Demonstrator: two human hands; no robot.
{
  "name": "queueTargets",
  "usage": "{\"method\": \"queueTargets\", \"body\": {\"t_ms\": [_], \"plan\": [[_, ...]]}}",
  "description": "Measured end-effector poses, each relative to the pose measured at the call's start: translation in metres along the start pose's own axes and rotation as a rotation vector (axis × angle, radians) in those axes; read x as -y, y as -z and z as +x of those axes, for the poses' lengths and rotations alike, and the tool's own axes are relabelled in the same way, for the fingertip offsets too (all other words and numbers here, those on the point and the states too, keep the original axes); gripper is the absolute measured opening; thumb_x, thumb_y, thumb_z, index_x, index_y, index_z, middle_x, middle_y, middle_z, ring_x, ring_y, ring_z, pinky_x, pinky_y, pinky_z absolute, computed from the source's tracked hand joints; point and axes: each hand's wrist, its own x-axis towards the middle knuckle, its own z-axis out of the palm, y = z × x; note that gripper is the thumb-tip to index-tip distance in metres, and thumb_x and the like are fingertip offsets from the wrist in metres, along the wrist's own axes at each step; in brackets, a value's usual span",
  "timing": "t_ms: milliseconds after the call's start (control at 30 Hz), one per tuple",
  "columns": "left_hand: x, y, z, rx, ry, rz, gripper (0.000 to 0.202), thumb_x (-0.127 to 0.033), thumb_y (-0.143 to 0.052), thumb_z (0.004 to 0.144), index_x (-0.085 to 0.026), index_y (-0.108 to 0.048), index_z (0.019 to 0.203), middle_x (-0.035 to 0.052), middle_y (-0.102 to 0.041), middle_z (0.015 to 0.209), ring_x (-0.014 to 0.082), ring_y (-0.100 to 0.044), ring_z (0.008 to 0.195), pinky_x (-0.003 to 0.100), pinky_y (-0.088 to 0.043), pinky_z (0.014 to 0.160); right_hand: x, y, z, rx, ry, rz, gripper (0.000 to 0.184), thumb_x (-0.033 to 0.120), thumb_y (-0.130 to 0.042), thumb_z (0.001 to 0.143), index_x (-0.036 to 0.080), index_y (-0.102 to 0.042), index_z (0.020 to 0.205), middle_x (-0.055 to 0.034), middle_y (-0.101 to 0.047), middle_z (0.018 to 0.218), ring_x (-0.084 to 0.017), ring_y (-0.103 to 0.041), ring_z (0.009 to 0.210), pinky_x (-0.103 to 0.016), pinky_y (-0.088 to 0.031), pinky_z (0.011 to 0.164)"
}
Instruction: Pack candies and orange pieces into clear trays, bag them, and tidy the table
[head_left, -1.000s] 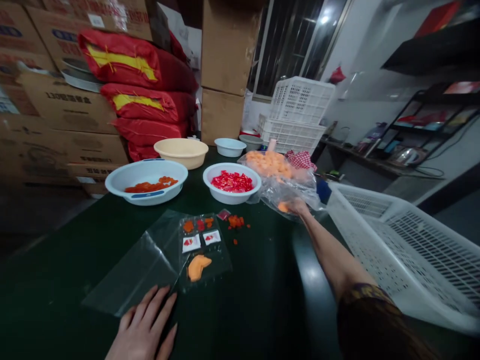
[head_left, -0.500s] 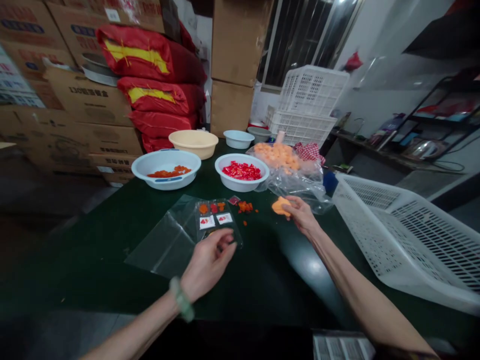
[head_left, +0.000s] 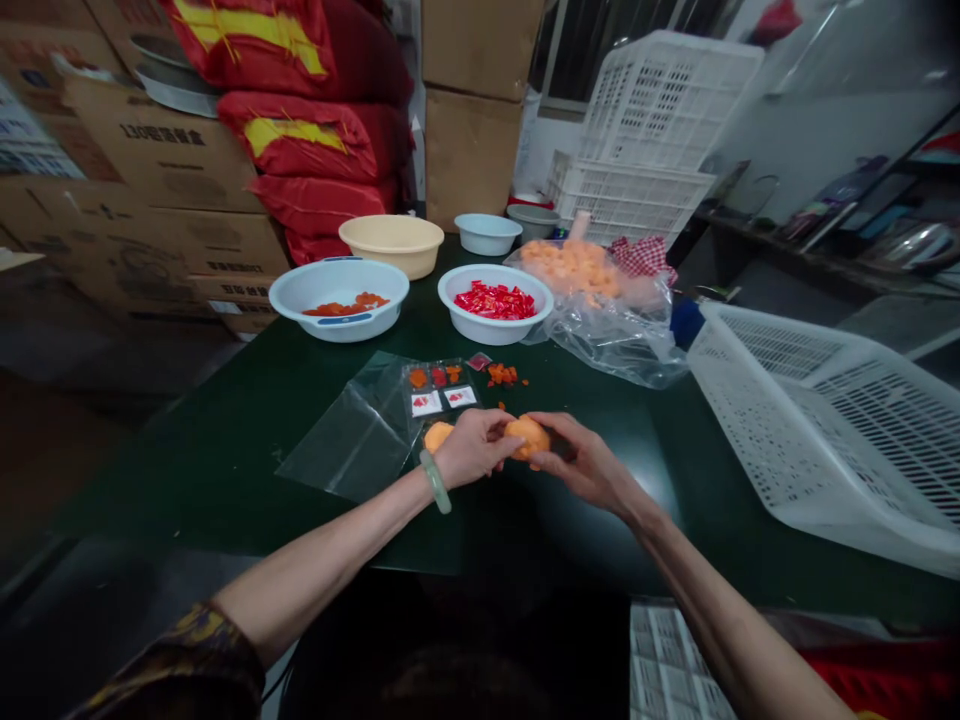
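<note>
My left hand (head_left: 474,448) and my right hand (head_left: 589,465) meet over the table, with fingers closed on a soft-looking pale orange piece (head_left: 528,437) between them. A second pale orange piece (head_left: 438,436) shows beside my left hand, at the near part of a compartmented tray (head_left: 444,388). In that tray's far row sit small orange and red bits; white printed packets (head_left: 426,403) lie in front of them. A clear plastic bag (head_left: 349,440) spreads left of the tray. Its near compartments are partly hidden by my left hand.
Small orange bits (head_left: 502,375) and a red packet (head_left: 479,361) lie beyond the tray. Behind stand a blue basin (head_left: 285,297) with orange pieces, a bowl (head_left: 459,312) of red packets, and a plastic bag (head_left: 619,345) of orange pieces. A white crate (head_left: 757,440) stands right.
My right hand has brought the orange piece left and nearer, and my left hand has moved right to grip it too. The camera view has tilted down.
</note>
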Motion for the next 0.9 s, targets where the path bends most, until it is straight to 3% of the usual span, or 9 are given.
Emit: {"method": "queueTargets", "body": {"t_ms": [100, 233, 333, 433, 533, 633, 700, 800, 900], "plan": [[-0.008, 0.003, -0.002, 0.039, -0.01, 0.086, 0.024, -0.031, -0.062, 0.076, -0.009, -0.061, 0.085, -0.0029, -0.055, 0.056, 0.0047, -0.045, 0.039, 0.015, -0.035, 0.036, 0.002, -0.006, 0.004, 0.001, 0.022, -0.05, 0.049, 0.041, -0.077, 0.063, 0.019, -0.061, 0.104, -0.0055, -0.063, 0.09, -0.016, -0.058, 0.077, -0.026, -0.049, 0.061], [-0.019, 0.004, -0.005, 0.126, -0.041, 0.068, 0.028, -0.036, -0.067, 0.072, -0.01, -0.061, 0.08, -0.0011, -0.058, 0.059, 0.0046, -0.046, 0.039, 0.015, -0.036, 0.036, 0.009, -0.007, 0.005, 0.188, -0.071, 0.163, 0.038, 0.041, -0.074, 0.069, 0.021, -0.059, 0.098, -0.0001, -0.062, 0.077, -0.012, -0.057, 0.065, -0.025, -0.049, 0.059], [-0.02, 0.005, -0.007, 0.161, -0.017, -0.013, 0.034, -0.04, -0.069, 0.071, -0.01, -0.058, 0.083, 0.0002, -0.061, 0.061, 0.006, -0.049, 0.04, 0.015, -0.038, 0.035, 0.013, -0.006, -0.001, 0.191, -0.099, 0.278, 0.033, 0.042, -0.074, 0.069, 0.019, -0.06, 0.088, -0.0005, -0.063, 0.074, -0.012, -0.058, 0.063, -0.024, -0.048, 0.056], [-0.017, 0.004, -0.007, 0.114, -0.005, -0.094, 0.037, -0.036, -0.071, 0.069, -0.011, -0.057, 0.093, 0.0009, -0.062, 0.068, 0.007, -0.053, 0.044, 0.016, -0.042, 0.038, 0.012, -0.008, -0.009, 0.051, -0.108, 0.373, 0.032, 0.044, -0.07, 0.072, 0.018, -0.061, 0.087, -0.0007, -0.062, 0.07, -0.011, -0.056, 0.057, -0.023, -0.047, 0.049], [-0.012, 0.005, -0.008, 0.049, -0.002, -0.126, 0.038, -0.03, -0.072, 0.068, -0.011, -0.058, 0.097, -0.0002, -0.061, 0.069, 0.0077, -0.056, 0.047, 0.017, -0.045, 0.041, 0.004, -0.005, -0.013, -0.183, -0.157, 0.559, 0.033, 0.045, -0.069, 0.072, 0.019, -0.061, 0.091, -0.0019, -0.063, 0.073, -0.012, -0.056, 0.057, -0.023, -0.046, 0.045], [-0.008, 0.01, -0.012, -0.037, 0.02, -0.163, 0.037, -0.027, -0.071, 0.069, -0.009, -0.061, 0.1, 0.0011, -0.063, 0.066, 0.0088, -0.057, 0.05, 0.019, -0.049, 0.047, -0.012, 0.01, -0.012, -0.388, -0.236, 0.768, 0.036, 0.041, -0.073, 0.067, 0.02, -0.059, 0.092, -0.0019, -0.065, 0.077, -0.01, -0.055, 0.054, -0.02, -0.041, 0.041], [-0.007, 0.018, -0.018, -0.109, 0.035, -0.213, 0.037, -0.027, -0.073, 0.069, -0.008, -0.063, 0.099, 0.0039, -0.066, 0.068, 0.0091, -0.059, 0.052, 0.02, -0.05, 0.052, -0.026, 0.027, -0.008, -0.445, -0.298, 0.819, 0.039, 0.04, -0.076, 0.063, 0.019, -0.057, 0.09, -0.0001, -0.064, 0.073, -0.007, -0.048, 0.047, -0.018, -0.035, 0.038], [-0.009, 0.034, -0.033, -0.211, 0.06, -0.326, 0.037, -0.028, -0.078, 0.065, -0.009, -0.067, 0.095, 0.0064, -0.069, 0.078, 0.0092, -0.061, 0.06, 0.018, -0.051, 0.058, -0.048, 0.056, 0.011, -0.413, -0.45, 0.65, 0.036, 0.04, -0.075, 0.062, 0.018, -0.054, 0.081, 0.0043, -0.054, 0.056, -0.002, -0.03, 0.036, -0.015, -0.022, 0.034], [-0.012, 0.052, -0.049, -0.283, 0.125, -0.429, 0.039, -0.027, -0.083, 0.06, -0.012, -0.069, 0.093, 0.0046, -0.068, 0.079, 0.0076, -0.059, 0.062, 0.015, -0.049, 0.058, -0.063, 0.086, 0.048, -0.438, -0.587, 0.338, 0.027, 0.034, -0.072, 0.067, 0.016, -0.052, 0.072, 0.0049, -0.047, 0.048, -0.002, -0.025, 0.035, -0.015, -0.016, 0.033]]}}
